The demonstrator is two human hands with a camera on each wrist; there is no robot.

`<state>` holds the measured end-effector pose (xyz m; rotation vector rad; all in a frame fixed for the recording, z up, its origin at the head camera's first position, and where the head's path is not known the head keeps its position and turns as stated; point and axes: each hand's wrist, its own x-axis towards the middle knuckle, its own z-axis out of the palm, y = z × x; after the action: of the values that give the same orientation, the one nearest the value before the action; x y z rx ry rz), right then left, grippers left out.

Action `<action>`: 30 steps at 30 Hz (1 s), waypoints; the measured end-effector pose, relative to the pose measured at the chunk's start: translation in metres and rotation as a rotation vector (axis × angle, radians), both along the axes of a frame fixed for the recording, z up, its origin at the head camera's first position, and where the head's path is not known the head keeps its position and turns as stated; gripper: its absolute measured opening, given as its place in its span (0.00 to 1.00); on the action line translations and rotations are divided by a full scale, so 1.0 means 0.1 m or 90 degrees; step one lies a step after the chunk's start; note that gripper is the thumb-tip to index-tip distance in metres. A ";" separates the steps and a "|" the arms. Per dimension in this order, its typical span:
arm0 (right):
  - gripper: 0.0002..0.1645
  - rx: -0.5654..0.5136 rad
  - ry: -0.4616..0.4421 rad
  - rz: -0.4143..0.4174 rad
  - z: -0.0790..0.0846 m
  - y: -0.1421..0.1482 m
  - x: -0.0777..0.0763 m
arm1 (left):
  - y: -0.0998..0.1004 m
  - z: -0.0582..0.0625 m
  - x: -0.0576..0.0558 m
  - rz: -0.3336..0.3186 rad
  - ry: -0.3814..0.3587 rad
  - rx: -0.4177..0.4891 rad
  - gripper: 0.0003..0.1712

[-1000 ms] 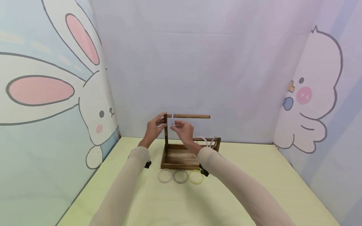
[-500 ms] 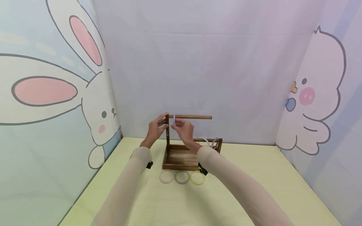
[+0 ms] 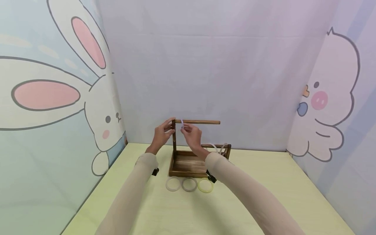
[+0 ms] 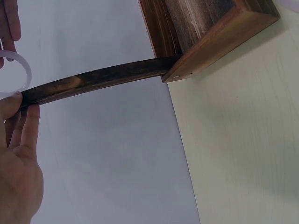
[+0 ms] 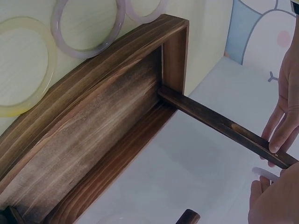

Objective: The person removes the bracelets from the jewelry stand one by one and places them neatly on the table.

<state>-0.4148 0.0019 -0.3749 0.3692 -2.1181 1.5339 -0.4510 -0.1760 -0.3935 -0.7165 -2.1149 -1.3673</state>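
at the top of the stand, the left hand [image 3: 160,134] grips the upright post [image 3: 174,140] between thumb and fingers; the lavender ring [image 3: 182,123] lies at about two o'clock from it. seen nearly edge-on, its top tipped slightly towards eleven, the ring crosses the wooden bar [image 3: 202,122] near the post; whether it goes right round is hard to tell. the bar's long axis runs nine to three. the right hand [image 3: 192,135] is nearer, its grip pinching the ring, which sits between ten and eleven o'clock from the knuckles.

towards six, a clear ring [image 3: 173,190], a grey ring [image 3: 189,191] and a yellow ring [image 3: 205,192] lie in a row on the pale counter [image 3: 249,195], before the wooden tray [image 3: 188,174]. a plain cloth wall [image 3: 205,81] rises at twelve, between a rabbit panel [image 3: 98,107] at nine and a chick panel [image 3: 323,127] at three.
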 end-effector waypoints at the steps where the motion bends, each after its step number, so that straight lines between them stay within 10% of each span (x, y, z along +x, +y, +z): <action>1: 0.17 0.001 0.003 0.000 0.00 0.01 0.00 | 0.00 0.00 0.00 0.000 0.003 -0.001 0.37; 30: 0.16 0.035 -0.008 -0.044 -0.02 0.29 0.00 | -0.02 -0.01 -0.02 0.010 0.003 -0.014 0.37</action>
<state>-0.4146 0.0310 -0.3766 0.3033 -2.1635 1.4454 -0.4526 -0.1779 -0.3948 -0.7107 -2.1313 -1.3347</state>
